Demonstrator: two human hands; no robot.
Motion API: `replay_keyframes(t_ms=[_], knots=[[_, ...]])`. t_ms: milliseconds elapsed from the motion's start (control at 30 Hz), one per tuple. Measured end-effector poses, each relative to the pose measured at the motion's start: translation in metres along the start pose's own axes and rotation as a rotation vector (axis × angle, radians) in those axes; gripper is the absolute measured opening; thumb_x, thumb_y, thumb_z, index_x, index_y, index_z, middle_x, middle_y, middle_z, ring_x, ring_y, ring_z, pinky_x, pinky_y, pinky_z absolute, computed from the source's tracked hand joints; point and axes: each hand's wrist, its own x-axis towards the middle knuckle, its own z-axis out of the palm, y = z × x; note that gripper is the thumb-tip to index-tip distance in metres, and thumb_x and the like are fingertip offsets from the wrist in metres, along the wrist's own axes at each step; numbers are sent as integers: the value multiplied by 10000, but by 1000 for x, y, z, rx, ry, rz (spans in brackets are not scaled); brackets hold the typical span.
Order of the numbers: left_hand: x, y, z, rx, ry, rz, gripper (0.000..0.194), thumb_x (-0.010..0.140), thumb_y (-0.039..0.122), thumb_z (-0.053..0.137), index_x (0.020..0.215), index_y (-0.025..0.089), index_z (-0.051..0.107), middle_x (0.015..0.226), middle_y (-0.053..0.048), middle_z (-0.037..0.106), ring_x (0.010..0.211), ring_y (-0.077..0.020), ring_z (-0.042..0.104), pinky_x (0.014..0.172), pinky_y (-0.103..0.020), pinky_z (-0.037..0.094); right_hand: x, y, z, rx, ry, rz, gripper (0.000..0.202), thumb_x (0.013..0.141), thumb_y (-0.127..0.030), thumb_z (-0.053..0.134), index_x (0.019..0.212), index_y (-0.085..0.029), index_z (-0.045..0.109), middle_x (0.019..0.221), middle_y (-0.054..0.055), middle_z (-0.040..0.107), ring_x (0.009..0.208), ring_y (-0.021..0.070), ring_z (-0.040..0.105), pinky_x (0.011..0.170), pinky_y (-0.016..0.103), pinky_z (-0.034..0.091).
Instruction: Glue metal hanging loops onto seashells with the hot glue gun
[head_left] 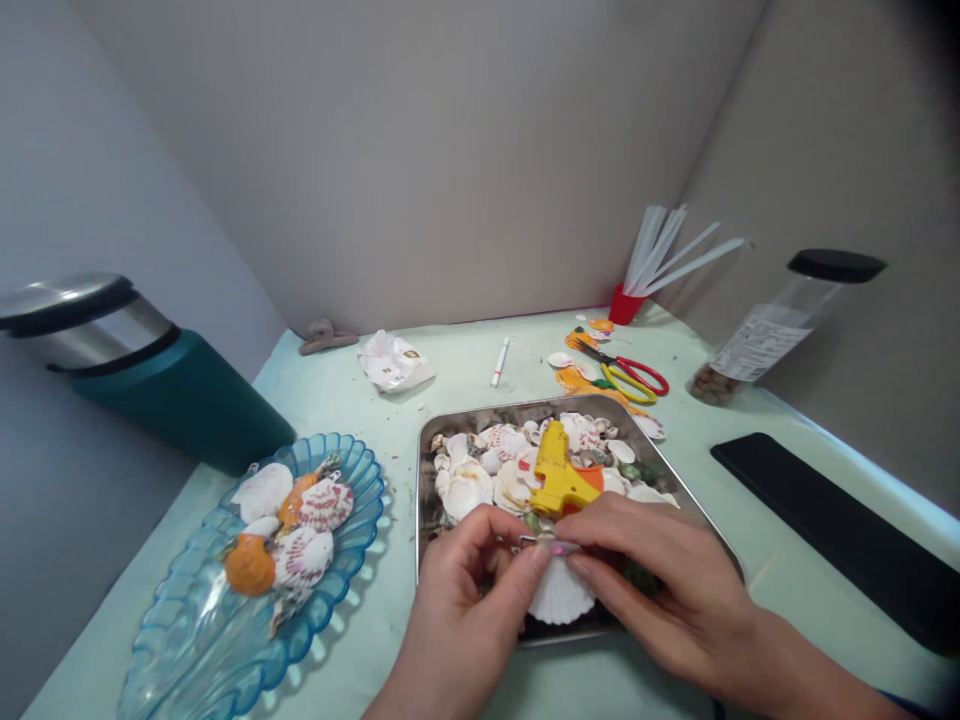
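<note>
Above the near half of a metal tray (705,512), my left hand (480,585) and my right hand (660,585) meet with fingertips pinched. Between them is a white scallop shell (561,595), its ribbed fan pointing down toward me. A thin, pale piece with a pink spot lies across its upper end between the fingers; its kind I cannot make out. Just beyond my fingertips, a yellow glue gun (559,475) with an orange trigger rests on the heap of seashells (469,488) in the tray.
At left, a blue scalloped dish (187,590) holds several shells beside a teal bottle (187,400). Behind the tray lie a crumpled plastic bag (394,362), a white marker (500,362) and scissors (622,375). White sticks (660,245) in a red cup, a clear jar (772,335) and a black slab (832,530) are at right.
</note>
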Motion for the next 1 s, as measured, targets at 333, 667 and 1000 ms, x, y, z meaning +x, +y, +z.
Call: replay_keyframes(t_ms=[333,667,1000], knots=[[0,-5,-1,-3,-14,19,313,752,474,665,791,174,580,543,63,427,480,-72,373,444,-179,297,1,-2,1,-41,44,-73,276,858,-59,553,1097,-198,549,819,33,641,698,148,610,635,270,477],[1,2,0,-29,-17,4,356,714,495,686,735,164,556,507,72,432,441,-56,352,425,-173,291,1,-1,-1,-98,16,-82,287,845,-41,553,1093,-185,562,905,63,609,776,158,606,650,270,484],[1,-4,-2,37,-47,30,270,737,409,685,802,180,558,506,85,390,459,-70,363,447,-180,289,0,0,2,-30,53,-16,246,855,-72,556,1064,-201,559,808,31,632,683,154,601,614,273,473]])
